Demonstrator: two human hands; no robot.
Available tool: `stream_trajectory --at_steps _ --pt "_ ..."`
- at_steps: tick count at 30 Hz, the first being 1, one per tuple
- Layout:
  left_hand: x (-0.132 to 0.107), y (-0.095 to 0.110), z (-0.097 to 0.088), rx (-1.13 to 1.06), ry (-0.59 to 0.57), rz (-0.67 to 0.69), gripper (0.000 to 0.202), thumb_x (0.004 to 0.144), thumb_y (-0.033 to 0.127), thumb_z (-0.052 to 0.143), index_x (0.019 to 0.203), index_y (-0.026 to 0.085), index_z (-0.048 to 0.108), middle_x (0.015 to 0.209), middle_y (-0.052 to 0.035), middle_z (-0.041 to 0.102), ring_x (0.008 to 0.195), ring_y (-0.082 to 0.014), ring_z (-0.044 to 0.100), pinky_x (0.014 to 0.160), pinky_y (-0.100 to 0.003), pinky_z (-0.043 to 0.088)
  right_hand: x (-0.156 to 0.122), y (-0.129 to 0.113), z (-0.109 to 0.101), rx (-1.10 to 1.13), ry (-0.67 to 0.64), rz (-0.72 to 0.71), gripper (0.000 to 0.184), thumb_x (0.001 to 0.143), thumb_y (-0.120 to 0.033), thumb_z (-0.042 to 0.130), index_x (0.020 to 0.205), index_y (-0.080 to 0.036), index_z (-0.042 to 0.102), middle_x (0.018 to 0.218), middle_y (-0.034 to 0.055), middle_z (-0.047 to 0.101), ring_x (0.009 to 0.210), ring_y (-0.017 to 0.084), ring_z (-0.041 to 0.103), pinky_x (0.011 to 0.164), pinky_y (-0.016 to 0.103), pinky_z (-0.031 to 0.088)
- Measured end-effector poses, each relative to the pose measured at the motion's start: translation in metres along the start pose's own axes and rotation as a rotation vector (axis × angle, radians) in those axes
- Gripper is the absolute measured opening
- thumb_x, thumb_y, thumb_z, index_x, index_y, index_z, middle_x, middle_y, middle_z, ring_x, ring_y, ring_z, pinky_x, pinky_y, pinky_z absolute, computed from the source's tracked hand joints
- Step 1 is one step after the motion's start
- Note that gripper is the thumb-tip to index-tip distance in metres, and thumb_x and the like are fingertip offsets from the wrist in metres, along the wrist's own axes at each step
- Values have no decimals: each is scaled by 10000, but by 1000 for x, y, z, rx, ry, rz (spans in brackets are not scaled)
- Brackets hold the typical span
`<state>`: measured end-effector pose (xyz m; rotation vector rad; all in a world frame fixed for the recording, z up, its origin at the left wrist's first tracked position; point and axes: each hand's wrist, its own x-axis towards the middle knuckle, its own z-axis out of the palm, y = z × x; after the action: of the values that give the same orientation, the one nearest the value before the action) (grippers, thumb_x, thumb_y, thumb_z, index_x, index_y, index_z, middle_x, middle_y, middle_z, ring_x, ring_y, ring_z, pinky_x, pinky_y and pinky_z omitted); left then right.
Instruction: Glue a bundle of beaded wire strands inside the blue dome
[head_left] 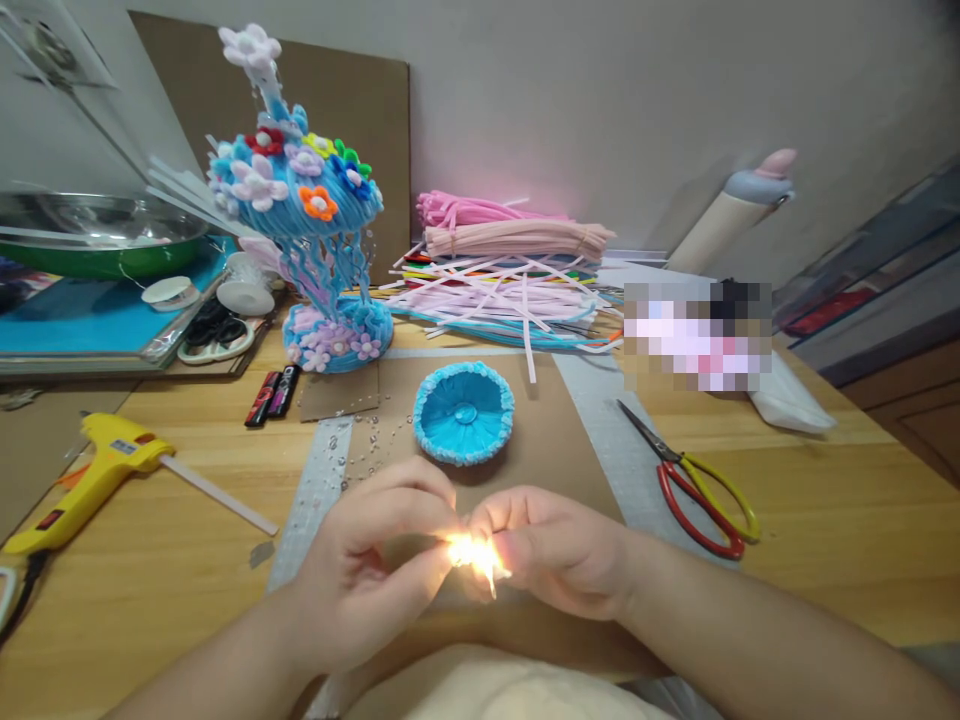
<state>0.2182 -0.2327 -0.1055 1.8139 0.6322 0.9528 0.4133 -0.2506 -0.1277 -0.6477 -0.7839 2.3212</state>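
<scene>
My left hand (382,560) and my right hand (562,550) meet low in the middle of the view, thumbs and fingers closed in a pinch. Between the fingertips is a small bunch of lit fairy lights (474,553), warm yellow. Its glare hides the details and how each finger grips it. Just beyond my hands a blue fuzzy bowl-shaped piece (465,415) rests hollow side up on a cardboard sheet (551,420), with a round button-like spot at its centre. Small clear beads (337,450) lie scattered left of it.
A blue flower-covered pipe-cleaner lamp shape (307,200) stands at back left. A yellow glue gun (97,470) lies left, scissors (694,480) right. Behind are bundled pipe cleaners (517,240), two small batteries (271,395), thread spools (245,285) and a green-sided metal bowl (97,255).
</scene>
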Motion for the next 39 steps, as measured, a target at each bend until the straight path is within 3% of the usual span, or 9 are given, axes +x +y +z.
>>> stream_trajectory --at_steps 3,8,14,18,22,26,34,39 --pt "1 1 1 -59 -27 -50 201 799 72 590 854 245 678 806 -18 576 731 -143 569 669 -254 447 0 2 0 -10 24 3 274 659 -337 812 716 -117 660 690 16 636 646 114 551 677 257 386" --pt "8 -4 7 -264 -14 -348 89 772 153 642 692 188 663 746 -14 546 687 -129 523 617 -233 410 -1 4 0 -182 79 -36 299 661 -356 807 691 -105 648 676 5 608 629 102 501 640 243 343" --pt "12 -10 11 -600 -57 -623 116 746 251 685 701 159 630 692 -10 593 634 -115 524 586 -213 396 0 1 5 -265 115 -43 359 663 -428 792 658 -117 613 649 -16 553 634 108 479 661 257 345" --pt "11 -10 10 -627 -58 -642 139 742 256 709 703 152 625 714 -2 590 645 -103 530 592 -198 400 0 1 5 -277 121 -41 371 646 -425 807 673 -110 615 657 -10 555 650 120 497 664 263 349" --pt "12 -12 9 -701 -41 -599 195 728 297 732 709 160 594 689 8 559 609 -131 577 595 -250 455 0 3 2 -200 133 -82 353 682 -438 782 699 -116 639 691 21 619 656 124 530 682 269 381" --pt "12 -12 7 -581 24 -572 208 702 274 762 663 148 601 705 21 521 639 -88 507 592 -186 402 0 3 0 -219 121 -98 347 690 -434 780 710 -110 656 699 28 632 672 122 533 689 261 367" --pt "12 -10 12 -602 -52 -677 217 664 283 787 682 146 619 682 12 547 637 -95 490 577 -194 379 1 6 3 -197 169 -53 296 615 -329 837 693 -109 655 699 8 606 654 116 513 665 257 358" --pt "11 -15 10 -515 177 -583 205 764 363 698 833 185 621 723 14 548 635 -99 470 601 -215 381 4 6 2 -192 248 -220 194 705 -282 778 687 -144 643 714 -11 586 709 120 504 711 257 352"
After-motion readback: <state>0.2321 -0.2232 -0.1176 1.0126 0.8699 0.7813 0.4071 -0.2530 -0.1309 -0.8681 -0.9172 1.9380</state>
